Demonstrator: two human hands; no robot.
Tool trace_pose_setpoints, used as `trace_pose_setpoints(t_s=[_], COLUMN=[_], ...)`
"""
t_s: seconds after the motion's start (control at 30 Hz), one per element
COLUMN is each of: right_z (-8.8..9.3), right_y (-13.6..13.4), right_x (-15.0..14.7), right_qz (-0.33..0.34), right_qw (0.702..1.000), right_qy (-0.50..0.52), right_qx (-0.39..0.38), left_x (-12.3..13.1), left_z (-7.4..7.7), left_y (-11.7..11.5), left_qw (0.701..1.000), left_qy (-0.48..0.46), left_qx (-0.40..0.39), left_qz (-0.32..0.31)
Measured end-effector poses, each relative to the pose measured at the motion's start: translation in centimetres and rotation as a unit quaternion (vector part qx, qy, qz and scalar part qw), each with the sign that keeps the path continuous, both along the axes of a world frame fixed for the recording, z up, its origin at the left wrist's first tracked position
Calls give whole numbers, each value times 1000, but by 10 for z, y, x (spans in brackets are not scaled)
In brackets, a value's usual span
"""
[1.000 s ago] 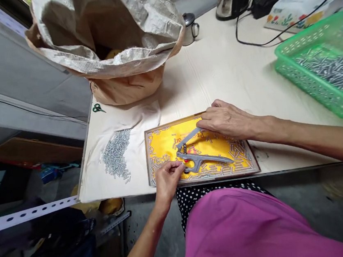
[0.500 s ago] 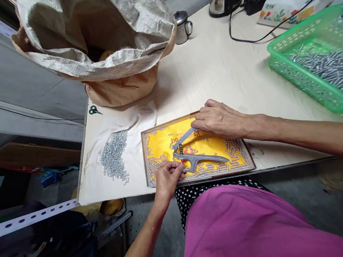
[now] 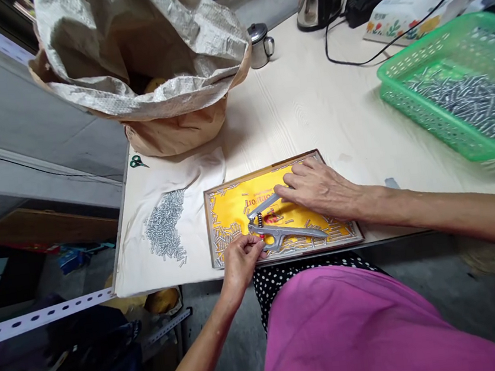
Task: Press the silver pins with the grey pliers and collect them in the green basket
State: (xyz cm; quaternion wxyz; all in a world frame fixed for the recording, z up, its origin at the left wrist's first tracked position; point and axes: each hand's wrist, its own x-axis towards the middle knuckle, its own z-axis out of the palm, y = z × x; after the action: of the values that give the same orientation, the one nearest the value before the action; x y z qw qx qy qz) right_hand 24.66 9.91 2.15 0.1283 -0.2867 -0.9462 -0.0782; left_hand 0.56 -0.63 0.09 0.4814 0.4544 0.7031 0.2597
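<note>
Leftmost, on a rumpled white cloth (image 3: 184, 181) over the near left of the pale wood-grain table (image 3: 309, 101), lies a loose heap of short, bright metal pins (image 3: 163, 228). Far behind it slumps a coarse woven sack (image 3: 148, 60).

The flat tray (image 3: 210, 231), lined in glossy yellow and littered with more pins, sits at the near edge. Across its middle lies the grey hand press (image 3: 279, 230), dull cast metal with two long handles and a red spot at its head. The left hand (image 3: 240, 260) has its fingertips pinched together at that head; what they grip is too small to tell. The right hand (image 3: 319, 189) lies palm down, fingers stretched and slightly spread, over the upper handle.

I judge the pressing goes best if the left pinch keeps the piece square in the head and clear of the closing parts, while the right pushes straight down, not sideways.

Far right, a green plastic lattice basket (image 3: 428, 120) holds a thick layer of pins.
</note>
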Motion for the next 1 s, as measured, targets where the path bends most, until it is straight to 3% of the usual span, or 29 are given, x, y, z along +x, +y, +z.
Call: trace_pose_setpoints(t_s=[0.33,0.63,0.73,0.8,0.87,0.93,1.0], right_z=[-16,-25,-34,-41,-44,-42,-36], right_y=[-39,-52,-58,-61,-61,-60,-58], right_x=[7,1,-2,-4,-6,-10,-14], right_qz=[-34,-56,-64,-67,-68,-63,-53], right_qw=[999,998,998,998,997,997,997], right_qy=[26,-3,5,13,21,34,50], right_qx=[-24,-26,-18,-9,-3,-1,-1], left_x=[-1,-3,-1,5,15,27,37], left_z=[-4,-9,-4,3,10,14,15], left_y=[-4,-6,-13,-17,-17,-10,3], left_qw=[1000,998,991,959,897,835,794], left_qy=[14,34,102,210,324,399,431], left_qx=[19,26,76,179,279,325,335], left_qz=[-14,-34,-47,-62,-113,-195,-265])
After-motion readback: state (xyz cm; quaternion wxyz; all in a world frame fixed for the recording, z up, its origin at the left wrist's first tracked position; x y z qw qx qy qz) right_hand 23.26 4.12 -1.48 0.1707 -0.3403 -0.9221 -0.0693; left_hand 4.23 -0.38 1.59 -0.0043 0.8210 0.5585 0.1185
